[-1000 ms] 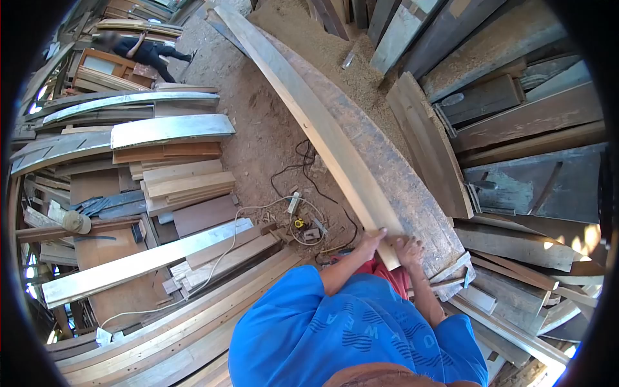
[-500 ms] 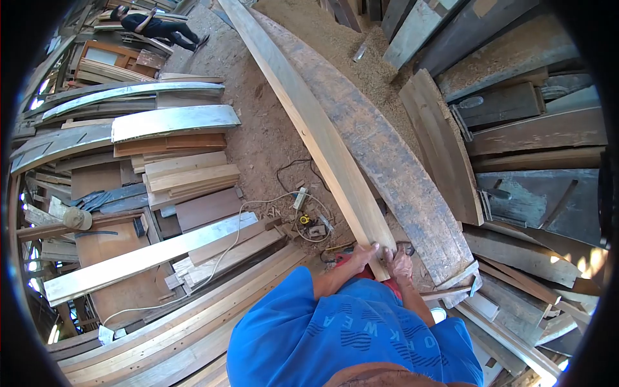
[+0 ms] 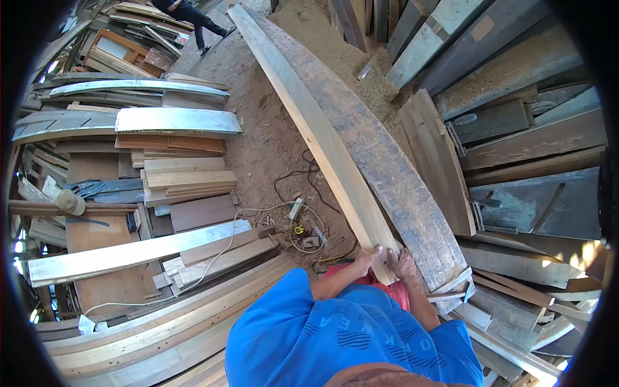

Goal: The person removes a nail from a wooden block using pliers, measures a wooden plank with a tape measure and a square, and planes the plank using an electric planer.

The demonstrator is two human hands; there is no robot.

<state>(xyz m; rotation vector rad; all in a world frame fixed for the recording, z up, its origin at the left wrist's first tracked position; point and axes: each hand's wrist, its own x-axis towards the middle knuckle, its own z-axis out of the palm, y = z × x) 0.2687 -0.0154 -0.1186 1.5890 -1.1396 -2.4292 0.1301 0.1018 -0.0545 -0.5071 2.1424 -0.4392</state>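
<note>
A long, thick wooden plank (image 3: 329, 151) stretches away from my body, its far end showing near the top. My left hand (image 3: 367, 259) is closed around the left edge of its near end, thumb on top. On the right edge of the same end, my right hand (image 3: 402, 264) grips the wood, with its fingertips partly hidden. Just right of the plank lies a long, worn workbench board (image 3: 387, 155), spotted with old stains.
On the dirt floor at left are a yellow tape measure (image 3: 298, 229), a white power strip (image 3: 296, 208) and looped cords. Stacked boards (image 3: 190, 177) line the left side; more boards (image 3: 516, 138) lean at right. A person in dark clothes (image 3: 196, 19) is at upper left.
The view has shifted slightly, and the plank's far end now shows. Both hands keep their hold on its near end. The person at the back has moved, legs now apart in a stride.
</note>
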